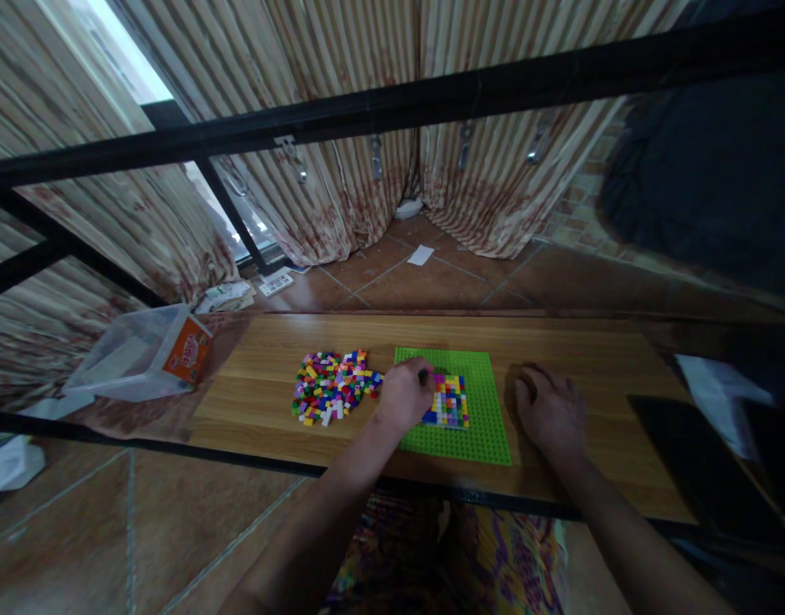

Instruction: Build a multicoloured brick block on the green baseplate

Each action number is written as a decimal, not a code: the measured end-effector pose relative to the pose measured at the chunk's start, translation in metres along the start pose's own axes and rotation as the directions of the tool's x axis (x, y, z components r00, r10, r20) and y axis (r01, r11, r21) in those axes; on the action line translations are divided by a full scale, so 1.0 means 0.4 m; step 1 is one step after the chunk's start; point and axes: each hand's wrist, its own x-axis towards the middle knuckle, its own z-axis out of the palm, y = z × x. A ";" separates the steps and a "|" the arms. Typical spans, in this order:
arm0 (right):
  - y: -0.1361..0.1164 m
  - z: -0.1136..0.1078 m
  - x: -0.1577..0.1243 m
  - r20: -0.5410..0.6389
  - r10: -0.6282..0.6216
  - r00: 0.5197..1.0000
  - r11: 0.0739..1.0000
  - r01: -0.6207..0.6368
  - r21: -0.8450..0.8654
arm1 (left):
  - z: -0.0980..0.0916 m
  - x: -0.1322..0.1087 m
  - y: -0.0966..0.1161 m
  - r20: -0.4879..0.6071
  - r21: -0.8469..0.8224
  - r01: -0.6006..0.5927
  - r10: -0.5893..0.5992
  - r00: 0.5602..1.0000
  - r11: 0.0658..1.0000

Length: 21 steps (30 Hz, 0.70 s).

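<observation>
A green studded baseplate (488, 418) lies on the wooden table, with a block of multicoloured building bricks (453, 401) pressed onto its middle. Over the left part of that block is my left hand (406, 395), fingertips pinched together at its upper left. A small dark spot shows at the fingertips, but I cannot make out what is between them. To the left is a loose pile of small coloured bricks (331, 384). My right hand (551, 408) rests on the table right of the baseplate, fingers loosely bent, thumb apart, holding nothing visible.
The long wooden table (257, 384) has a dark front edge. A clear plastic box (132, 354) with an orange label stands off its left end. Beyond run a black metal bar (341, 120) and striped curtains (341, 196). A dark flat object (680, 453) lies at the right end.
</observation>
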 end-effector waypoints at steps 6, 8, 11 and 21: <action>-0.001 -0.004 0.002 0.002 -0.016 1.000 1.000 0.016 -0.012 | 0.006 -0.002 -0.014 -0.002 -0.179 0.060 -0.061 0.998 0.982; -0.002 -0.004 0.002 -0.001 -0.015 1.000 1.000 0.015 -0.012 | 0.005 -0.001 -0.017 0.003 -0.232 0.084 -0.086 0.996 0.969; -0.001 -0.003 0.001 -0.006 -0.016 1.000 1.000 0.016 -0.010 | 0.002 0.002 -0.020 0.035 -0.318 0.112 -0.106 0.994 0.942; 0.009 0.008 0.001 -0.012 -0.017 1.000 1.000 0.016 -0.010 | 0.014 0.007 -0.042 0.072 -0.439 0.152 -0.133 0.988 0.886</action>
